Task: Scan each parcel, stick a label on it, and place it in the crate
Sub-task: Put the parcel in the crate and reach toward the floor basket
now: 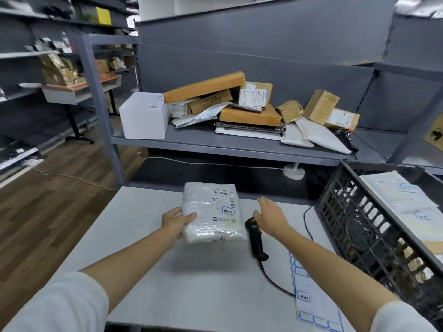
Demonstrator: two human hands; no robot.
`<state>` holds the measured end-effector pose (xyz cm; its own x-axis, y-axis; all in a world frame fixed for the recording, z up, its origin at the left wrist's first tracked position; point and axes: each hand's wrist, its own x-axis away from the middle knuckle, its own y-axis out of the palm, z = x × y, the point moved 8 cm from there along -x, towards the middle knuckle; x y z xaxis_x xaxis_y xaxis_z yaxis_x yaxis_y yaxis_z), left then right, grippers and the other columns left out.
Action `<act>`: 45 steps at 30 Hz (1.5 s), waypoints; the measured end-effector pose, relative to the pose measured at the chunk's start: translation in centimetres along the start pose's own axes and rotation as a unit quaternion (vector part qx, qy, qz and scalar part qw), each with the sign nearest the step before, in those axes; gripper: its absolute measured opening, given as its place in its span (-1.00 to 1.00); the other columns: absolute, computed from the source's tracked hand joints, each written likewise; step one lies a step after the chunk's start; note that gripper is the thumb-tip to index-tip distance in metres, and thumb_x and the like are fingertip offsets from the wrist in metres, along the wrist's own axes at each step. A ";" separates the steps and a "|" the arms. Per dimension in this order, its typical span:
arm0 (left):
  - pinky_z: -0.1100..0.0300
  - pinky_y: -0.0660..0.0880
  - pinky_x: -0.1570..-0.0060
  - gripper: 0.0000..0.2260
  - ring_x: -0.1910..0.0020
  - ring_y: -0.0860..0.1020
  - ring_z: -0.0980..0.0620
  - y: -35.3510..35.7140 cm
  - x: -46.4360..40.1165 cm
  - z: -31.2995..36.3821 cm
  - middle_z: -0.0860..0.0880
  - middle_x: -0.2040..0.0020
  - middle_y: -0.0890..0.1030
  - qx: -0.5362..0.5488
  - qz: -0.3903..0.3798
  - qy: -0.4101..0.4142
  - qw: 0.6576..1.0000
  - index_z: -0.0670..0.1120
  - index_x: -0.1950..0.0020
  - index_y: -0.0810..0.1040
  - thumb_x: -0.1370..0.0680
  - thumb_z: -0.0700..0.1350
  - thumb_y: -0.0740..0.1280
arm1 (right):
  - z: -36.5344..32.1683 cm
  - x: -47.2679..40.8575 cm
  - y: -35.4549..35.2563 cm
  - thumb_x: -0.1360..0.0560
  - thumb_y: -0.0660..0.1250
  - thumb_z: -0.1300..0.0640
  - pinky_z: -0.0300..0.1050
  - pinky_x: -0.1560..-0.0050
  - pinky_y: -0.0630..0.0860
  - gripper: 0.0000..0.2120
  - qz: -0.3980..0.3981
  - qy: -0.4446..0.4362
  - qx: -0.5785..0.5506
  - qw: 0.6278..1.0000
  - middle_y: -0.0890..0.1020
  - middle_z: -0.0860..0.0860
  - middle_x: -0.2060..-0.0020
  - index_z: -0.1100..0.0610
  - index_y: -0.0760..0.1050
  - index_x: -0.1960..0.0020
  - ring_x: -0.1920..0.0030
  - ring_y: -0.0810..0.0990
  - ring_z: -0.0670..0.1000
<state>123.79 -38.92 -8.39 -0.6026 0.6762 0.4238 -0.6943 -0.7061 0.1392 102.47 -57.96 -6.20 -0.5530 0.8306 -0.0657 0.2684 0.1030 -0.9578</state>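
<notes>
Now left hand (176, 222) holds parcel (213, 212), label on, long side pointing away. Right hand (271, 218) loose, holds nothing, over scanner (255, 238). Crate (374, 226) right of both grips, nearer right hand.

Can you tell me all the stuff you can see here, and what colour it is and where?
Bubble-wrapped white parcel: one, held above the table.
Black handheld scanner: one, lying on the table.
White sheet of blue-edged labels: one, table's right side.
Black plastic crate: one, right, white parcels inside.
Pale grey table: one, front.
Grey metal shelf: one, behind the table.
Brown cardboard boxes: several, piled on shelf.
White box: one, shelf's left end.
Left hand: grips the parcel.
Right hand: open, above the scanner.
</notes>
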 end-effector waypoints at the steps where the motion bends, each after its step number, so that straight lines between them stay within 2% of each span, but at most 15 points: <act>1: 0.03 0.54 0.06 -0.64 -0.02 0.59 -0.13 0.1 0.6 0.5 -0.14 -0.19 0.59 -0.002 -0.008 0.008 1.000 -0.16 -0.22 0.51 -0.44 -0.31 0.44 | -0.1 0.4 -0.7 -0.60 0.14 0.08 -0.08 -0.44 0.18 -0.50 0.008 0.003 0.007 1.000 0.30 0.13 -0.47 0.20 0.20 -0.50 -0.46 0.26 0.10; 6: 0.00 0.57 0.02 -0.58 0.01 0.61 -0.13 -0.1 4.4 1.6 -0.14 -0.12 0.61 -0.024 -0.020 0.028 0.999 -0.14 -0.25 0.50 -0.42 -0.27 0.48 | -0.7 4.0 -3.6 -0.60 0.13 0.07 -0.02 -0.47 0.14 -0.51 0.036 0.024 0.063 0.997 0.29 0.12 -0.48 0.19 0.22 -0.49 -0.47 0.25 0.08; 9: 0.00 0.58 -0.01 -0.57 0.02 0.62 -0.15 -0.1 6.6 2.0 -0.16 -0.06 0.64 -0.049 -0.022 0.067 0.996 -0.08 -0.22 0.51 -0.40 -0.29 0.49 | -0.7 6.6 -5.0 -0.59 0.14 0.05 0.02 -0.44 0.12 -0.55 0.047 0.032 0.107 0.993 0.36 0.11 -0.42 0.17 0.27 -0.44 -0.42 0.31 0.09; 12: -0.04 0.57 -0.07 -0.57 -0.01 0.62 -0.16 -0.1 8.7 2.0 -0.16 -0.04 0.64 -0.061 -0.019 0.094 0.994 -0.05 -0.21 0.51 -0.39 -0.29 0.49 | -0.3 9.1 -6.1 -0.59 0.15 0.03 0.07 -0.46 0.10 -0.53 0.048 0.038 0.121 0.991 0.33 0.11 -0.43 0.16 0.24 -0.46 -0.43 0.29 0.10; 15: -0.01 0.58 -0.03 -0.63 -0.01 0.62 -0.16 0.4 10.3 1.7 -0.17 -0.04 0.63 -0.053 -0.015 0.100 0.994 -0.01 -0.14 0.51 -0.41 -0.27 0.49 | 0.6 11.4 -7.5 -0.58 0.14 0.05 0.09 -0.46 0.10 -0.53 0.058 0.048 0.135 0.988 0.35 0.10 -0.41 0.17 0.24 -0.46 -0.42 0.29 0.10; 19: 0.06 0.58 0.07 -0.59 0.00 0.62 -0.13 2.5 12.2 1.3 -0.16 -0.06 0.63 -0.058 -0.005 0.103 0.993 -0.02 -0.21 0.51 -0.41 -0.24 0.49 | 2.7 14.2 -9.8 -0.57 0.14 0.07 0.12 -0.48 0.06 -0.51 0.067 0.074 0.137 0.986 0.31 0.10 -0.44 0.17 0.23 -0.47 -0.44 0.26 0.11; 24: -0.05 0.57 -0.10 -0.58 -0.02 0.62 -0.13 7.5 14.5 1.1 -0.15 -0.08 0.63 -0.060 -0.025 0.115 0.991 -0.04 -0.22 0.51 -0.40 -0.23 0.50 | 7.6 17.2 -13.2 -0.58 0.13 0.09 0.10 -0.47 0.07 -0.54 0.083 0.102 0.147 0.980 0.31 0.12 -0.44 0.18 0.25 -0.45 -0.44 0.26 0.10; 27: -0.04 0.58 -0.08 -0.65 -0.01 0.62 -0.13 11.1 16.0 1.0 -0.14 -0.06 0.63 -0.056 -0.041 0.133 0.989 -0.03 -0.14 0.53 -0.41 -0.24 0.49 | 10.9 18.7 -15.4 -0.57 0.14 0.07 0.09 -0.41 0.14 -0.57 0.088 0.111 0.158 0.977 0.39 0.13 -0.36 0.19 0.30 -0.40 -0.38 0.32 0.14; 31: -0.03 0.55 -0.13 -0.59 -0.07 0.59 -0.12 16.9 18.3 0.3 -0.09 -0.08 0.59 -0.038 -0.039 0.153 0.987 -0.08 -0.23 0.53 -0.41 -0.24 0.49 | 15.7 20.9 -18.5 -0.57 0.15 0.06 0.08 -0.33 0.21 -0.56 0.097 0.113 0.167 0.975 0.42 0.12 -0.33 0.19 0.30 -0.40 -0.33 0.37 0.17; 33: 0.07 0.55 -0.06 -0.57 -0.03 0.58 -0.08 20.1 19.8 -0.3 -0.10 -0.10 0.60 -0.035 -0.034 0.156 0.987 -0.07 -0.25 0.52 -0.41 -0.22 0.49 | 18.5 22.3 -20.3 -0.56 0.15 0.05 0.08 -0.30 0.25 -0.56 0.103 0.120 0.175 0.972 0.45 0.12 -0.30 0.20 0.30 -0.39 -0.29 0.40 0.17; 35: 0.09 0.55 0.01 -0.55 0.02 0.59 -0.08 23.4 21.3 -1.0 -0.11 -0.09 0.61 -0.033 -0.040 0.161 0.986 -0.05 -0.27 0.51 -0.41 -0.21 0.49 | 21.7 23.8 -22.0 -0.56 0.17 0.05 0.07 -0.28 0.29 -0.55 0.106 0.132 0.174 0.970 0.46 0.13 -0.29 0.20 0.31 -0.40 -0.28 0.40 0.18; 40: -0.03 0.58 -0.06 -0.56 0.01 0.62 -0.09 29.7 24.5 -2.8 -0.06 0.00 0.61 -0.009 -0.048 0.159 0.986 -0.04 -0.26 0.50 -0.42 -0.21 0.49 | 28.7 27.3 -24.3 -0.56 0.19 0.03 0.13 -0.32 0.25 -0.52 0.109 0.130 0.175 0.970 0.47 0.10 -0.30 0.19 0.29 -0.43 -0.30 0.43 0.16; 43: -0.03 0.58 -0.07 -0.57 0.00 0.61 -0.09 32.2 26.0 -3.5 -0.03 0.03 0.57 0.000 -0.038 0.150 0.988 -0.05 -0.26 0.50 -0.42 -0.21 0.48 | 31.4 28.8 -24.7 -0.57 0.18 0.02 0.17 -0.40 0.17 -0.53 0.102 0.136 0.147 0.974 0.44 0.11 -0.33 0.20 0.30 -0.42 -0.33 0.40 0.16; 45: -0.01 0.58 -0.06 -0.57 0.01 0.60 -0.08 33.9 26.6 -3.4 -0.02 0.03 0.56 0.004 -0.037 0.153 0.988 -0.06 -0.27 0.50 -0.43 -0.22 0.48 | 32.9 29.0 -25.4 -0.56 0.18 0.04 0.16 -0.38 0.19 -0.54 0.109 0.136 0.150 0.973 0.45 0.11 -0.32 0.18 0.31 -0.41 -0.32 0.40 0.16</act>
<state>82.86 -44.20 4.52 -0.6422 0.7567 0.1220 -0.7384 -0.6535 0.1666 53.65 -54.56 7.00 -0.2691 0.9328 -0.2397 0.0919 -0.2229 -0.9705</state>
